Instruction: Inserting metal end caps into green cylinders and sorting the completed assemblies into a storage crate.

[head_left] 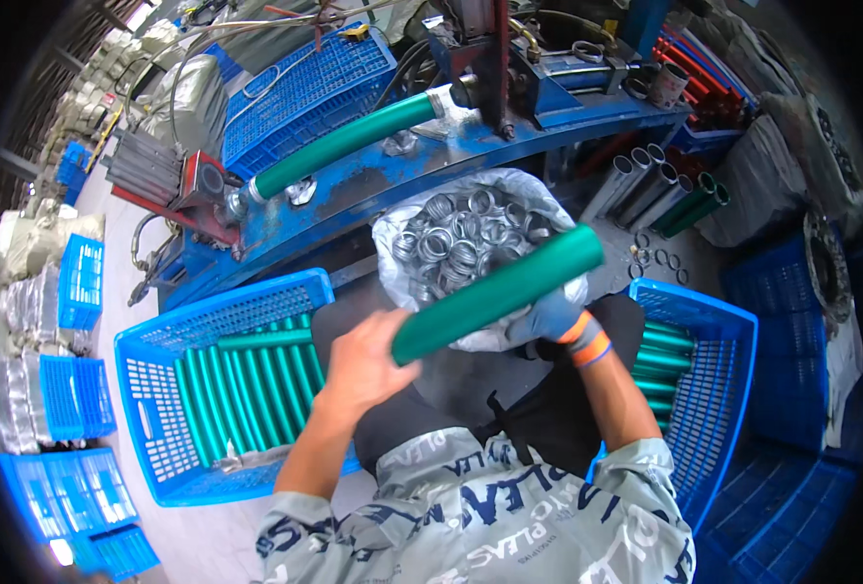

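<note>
A green tube (pixel 498 295) slants up to the right across my lap, slightly blurred. My left hand (pixel 371 360), bare and smeared by motion, is closed around its lower left end. Below the tube's right half is my right hand (pixel 546 323), in a grey-blue glove with an orange cuff. It is beside the rim of a white sack (pixel 393 255), and its fingers are too blurred and hidden to read. Inside the sack lie many loose metal rings (pixel 463 255), partly covered by the tube.
Ahead, a blue machine bench (pixel 354 200) carries another green tube (pixel 349 146) between two end fixtures. Blue crates of green tubes stand left (pixel 227 487) and right (pixel 738 389) of my legs. Upright metal tubes (pixel 636 180) and scattered rings (pixel 660 258) are on the floor at right.
</note>
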`<control>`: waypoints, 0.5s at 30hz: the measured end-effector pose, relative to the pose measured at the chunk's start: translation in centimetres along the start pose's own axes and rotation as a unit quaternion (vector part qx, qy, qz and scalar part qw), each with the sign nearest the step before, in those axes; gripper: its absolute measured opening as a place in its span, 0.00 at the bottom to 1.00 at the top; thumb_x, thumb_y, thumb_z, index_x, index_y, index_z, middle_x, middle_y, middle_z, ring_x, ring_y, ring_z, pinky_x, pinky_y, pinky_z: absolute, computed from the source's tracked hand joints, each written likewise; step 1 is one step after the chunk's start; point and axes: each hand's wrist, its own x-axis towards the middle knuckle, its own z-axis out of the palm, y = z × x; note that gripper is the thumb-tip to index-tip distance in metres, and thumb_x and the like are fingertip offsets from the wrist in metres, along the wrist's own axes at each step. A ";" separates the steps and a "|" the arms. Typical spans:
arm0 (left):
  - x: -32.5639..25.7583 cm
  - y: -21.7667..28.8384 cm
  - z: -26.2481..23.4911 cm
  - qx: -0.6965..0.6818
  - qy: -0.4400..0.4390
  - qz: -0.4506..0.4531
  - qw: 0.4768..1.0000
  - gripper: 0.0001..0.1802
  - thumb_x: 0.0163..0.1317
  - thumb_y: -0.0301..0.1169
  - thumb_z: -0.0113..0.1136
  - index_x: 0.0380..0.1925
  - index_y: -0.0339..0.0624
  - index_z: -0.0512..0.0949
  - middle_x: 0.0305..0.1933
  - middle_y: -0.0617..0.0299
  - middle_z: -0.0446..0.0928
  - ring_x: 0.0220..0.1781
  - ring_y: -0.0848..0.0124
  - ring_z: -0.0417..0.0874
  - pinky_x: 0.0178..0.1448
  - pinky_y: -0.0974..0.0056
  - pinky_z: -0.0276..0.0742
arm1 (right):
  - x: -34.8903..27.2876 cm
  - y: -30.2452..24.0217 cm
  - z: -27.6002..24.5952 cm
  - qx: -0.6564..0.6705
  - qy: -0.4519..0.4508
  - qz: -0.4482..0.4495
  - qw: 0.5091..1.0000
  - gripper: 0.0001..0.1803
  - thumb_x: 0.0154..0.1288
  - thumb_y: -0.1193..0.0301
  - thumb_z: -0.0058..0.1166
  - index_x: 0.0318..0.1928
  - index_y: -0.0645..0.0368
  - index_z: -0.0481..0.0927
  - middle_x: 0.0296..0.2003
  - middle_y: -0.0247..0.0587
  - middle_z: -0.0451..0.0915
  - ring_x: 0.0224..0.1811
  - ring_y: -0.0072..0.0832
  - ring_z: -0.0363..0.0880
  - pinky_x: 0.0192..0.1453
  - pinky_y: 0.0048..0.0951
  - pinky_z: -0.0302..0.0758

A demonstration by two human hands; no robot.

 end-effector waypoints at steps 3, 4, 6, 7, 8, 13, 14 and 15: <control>6.1 1.4 3.4 -0.028 -0.124 0.037 0.991 0.37 0.55 0.48 0.84 0.64 0.46 0.86 0.61 0.45 0.87 0.66 0.44 0.88 0.68 0.46 0.86 | 0.3 6.7 9.3 0.610 0.269 -0.135 0.733 0.31 0.68 0.54 0.79 0.62 0.61 0.86 0.54 0.45 0.92 0.52 0.34 0.91 0.61 0.35 0.86; 8.0 0.8 4.7 -0.060 -0.193 0.040 0.978 0.41 0.58 0.54 0.84 0.67 0.45 0.86 0.63 0.43 0.87 0.69 0.43 0.87 0.72 0.45 0.84 | 0.4 8.1 9.6 0.613 0.277 -0.133 0.728 0.31 0.68 0.54 0.79 0.62 0.61 0.86 0.54 0.45 0.92 0.52 0.34 0.91 0.61 0.35 0.86; 12.7 -4.6 10.0 -0.122 -0.054 -0.072 0.988 0.45 0.62 0.60 0.82 0.69 0.36 0.86 0.73 0.37 0.83 0.75 0.40 0.83 0.80 0.47 0.78 | 0.3 10.7 9.8 0.663 0.343 -0.064 0.663 0.26 0.72 0.52 0.75 0.58 0.60 0.89 0.48 0.42 0.92 0.48 0.33 0.91 0.56 0.34 0.86; 15.6 -6.9 11.7 -0.042 0.036 -0.063 0.996 0.48 0.64 0.60 0.80 0.72 0.32 0.82 0.77 0.35 0.79 0.78 0.38 0.80 0.82 0.46 0.76 | 0.5 12.6 10.2 0.666 0.352 -0.062 0.654 0.26 0.72 0.52 0.75 0.58 0.60 0.89 0.48 0.42 0.92 0.48 0.33 0.91 0.56 0.34 0.86; 17.8 -10.4 13.7 0.010 0.070 -0.085 0.994 0.53 0.65 0.60 0.79 0.77 0.30 0.75 0.80 0.33 0.76 0.81 0.37 0.77 0.83 0.44 0.75 | 1.3 14.5 10.7 0.685 0.363 0.004 0.632 0.25 0.74 0.52 0.74 0.56 0.60 0.90 0.47 0.41 0.92 0.49 0.32 0.91 0.56 0.34 0.86; 27.1 -17.6 17.5 0.118 0.033 -0.216 0.969 0.49 0.69 0.58 0.73 0.79 0.32 0.74 0.82 0.34 0.74 0.84 0.37 0.75 0.83 0.42 0.75 | 3.9 19.8 14.2 0.628 0.425 0.151 0.634 0.32 0.73 0.44 0.73 0.56 0.63 0.91 0.46 0.39 0.90 0.49 0.31 0.86 0.58 0.35 0.81; 27.7 -17.9 17.4 0.121 0.027 -0.211 0.970 0.49 0.69 0.58 0.73 0.79 0.32 0.74 0.82 0.34 0.74 0.84 0.37 0.75 0.83 0.42 0.75 | 3.2 19.0 14.5 0.622 0.419 0.171 0.639 0.35 0.71 0.42 0.72 0.56 0.64 0.91 0.47 0.41 0.90 0.50 0.32 0.86 0.59 0.36 0.81; 28.2 -18.3 16.8 0.126 0.000 -0.206 0.970 0.44 0.70 0.56 0.72 0.75 0.34 0.78 0.79 0.36 0.77 0.81 0.38 0.78 0.81 0.42 0.76 | 3.1 18.6 13.9 0.626 0.420 0.171 0.634 0.35 0.71 0.42 0.72 0.56 0.64 0.91 0.47 0.41 0.90 0.50 0.32 0.86 0.59 0.36 0.81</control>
